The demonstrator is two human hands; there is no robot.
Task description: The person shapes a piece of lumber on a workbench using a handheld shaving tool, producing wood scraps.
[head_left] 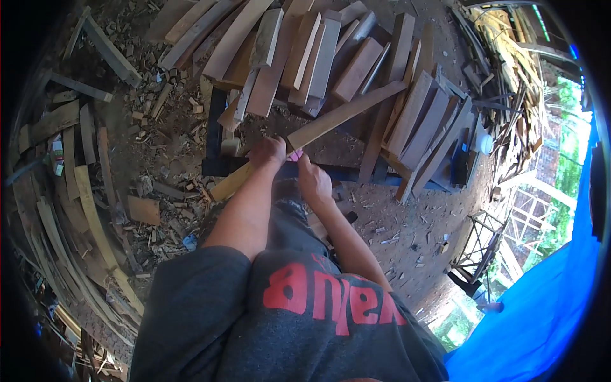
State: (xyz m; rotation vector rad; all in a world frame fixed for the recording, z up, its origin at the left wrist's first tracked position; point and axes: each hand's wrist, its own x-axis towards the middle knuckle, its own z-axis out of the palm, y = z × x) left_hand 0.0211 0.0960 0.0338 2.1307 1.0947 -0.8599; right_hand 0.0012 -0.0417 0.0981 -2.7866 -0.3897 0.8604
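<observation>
A long light-brown wooden strip (347, 116) runs diagonally past my hands, its far end against the stacked boards. My left hand (268, 153) is closed around the strip, which shows on both sides of it. Just to the right, my right hand (314, 182) has its fingers closed at a small pink object (295, 155), beside the strip's lower edge. What the pink object is cannot be made out.
Stacked boards (365, 69) lie on a dark frame (219, 167) ahead. Long planks (95, 216) are heaped on the left. Wood scraps litter the dirt floor (398, 223). A white container (485, 144) is at the frame's right end, and a blue tarp (528, 318) hangs at the lower right.
</observation>
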